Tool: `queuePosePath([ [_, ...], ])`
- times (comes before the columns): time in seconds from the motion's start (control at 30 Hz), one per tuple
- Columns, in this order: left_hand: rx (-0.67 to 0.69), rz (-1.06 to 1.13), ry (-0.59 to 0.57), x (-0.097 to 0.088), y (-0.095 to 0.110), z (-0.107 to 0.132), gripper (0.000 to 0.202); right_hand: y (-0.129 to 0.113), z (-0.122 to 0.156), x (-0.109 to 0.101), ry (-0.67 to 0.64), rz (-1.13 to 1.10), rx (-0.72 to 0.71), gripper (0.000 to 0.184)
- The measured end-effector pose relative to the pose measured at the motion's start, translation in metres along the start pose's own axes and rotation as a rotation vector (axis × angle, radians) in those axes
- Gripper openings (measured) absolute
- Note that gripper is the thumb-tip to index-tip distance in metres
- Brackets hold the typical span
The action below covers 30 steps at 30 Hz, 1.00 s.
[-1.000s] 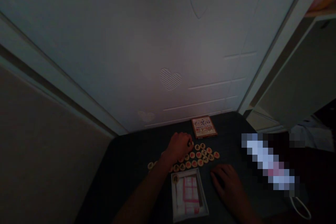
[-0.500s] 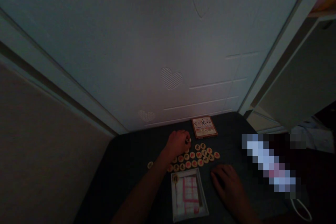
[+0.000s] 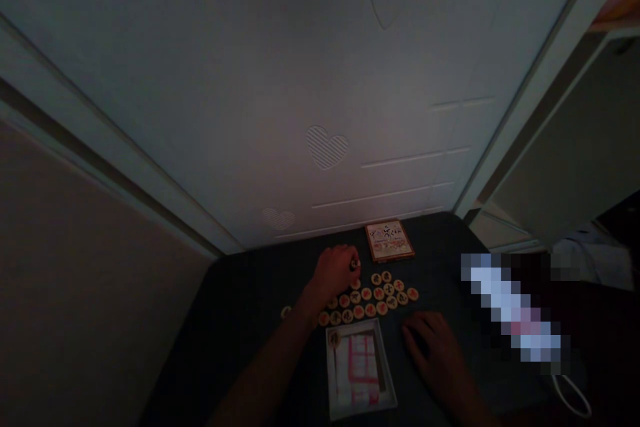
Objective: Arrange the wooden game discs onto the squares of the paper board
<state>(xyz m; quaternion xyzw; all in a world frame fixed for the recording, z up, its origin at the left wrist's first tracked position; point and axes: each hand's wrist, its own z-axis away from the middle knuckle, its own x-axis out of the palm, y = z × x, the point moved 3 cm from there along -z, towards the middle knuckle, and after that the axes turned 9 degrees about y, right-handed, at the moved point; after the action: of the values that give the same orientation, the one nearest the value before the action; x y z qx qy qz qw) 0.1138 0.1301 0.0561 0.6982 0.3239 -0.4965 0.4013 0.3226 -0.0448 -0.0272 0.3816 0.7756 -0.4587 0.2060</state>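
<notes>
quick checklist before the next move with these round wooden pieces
Left hand pinching a small round wooden disc: ok
Right hand resting flat on the dark tabletop, free: ok
Cluster of red-marked round wooden discs: cannot tell, partly hidden by the left hand
Lone round disc left of the cluster: not ok, apart from the rest
Disc on the corner of the white tray with red lines: cannot tell its marking, too dim

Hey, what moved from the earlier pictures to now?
The left hand slid a little farther up the table and to the left, with a small round game piece pinched in its fingers. Nothing was let go. The right hand, the rows of other pieces, the picture box and the white tray stayed put.
</notes>
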Motion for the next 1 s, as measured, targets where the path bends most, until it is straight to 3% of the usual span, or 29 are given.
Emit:
queuePosePath([
  [0.23,0.021,0.074,-0.007,-0.030,-0.001,0.026,0.012,0.003,0.000,0.002,0.000,-0.014,-0.010,0.014],
  [0.47,0.054,0.169,0.023,-0.048,0.007,0.090,0.011,0.003,0.001,0.002,0.020,-0.014,-0.020,0.015],
  [0.67,0.064,0.202,0.040,-0.042,0.024,0.139,0.011,0.004,0.002,0.004,0.055,-0.001,-0.022,0.013],
  [1.0,0.162,0.036,0.233,-0.010,0.017,0.159,0.014,0.001,-0.001,0.002,0.074,-0.006,-0.028,0.015],
])
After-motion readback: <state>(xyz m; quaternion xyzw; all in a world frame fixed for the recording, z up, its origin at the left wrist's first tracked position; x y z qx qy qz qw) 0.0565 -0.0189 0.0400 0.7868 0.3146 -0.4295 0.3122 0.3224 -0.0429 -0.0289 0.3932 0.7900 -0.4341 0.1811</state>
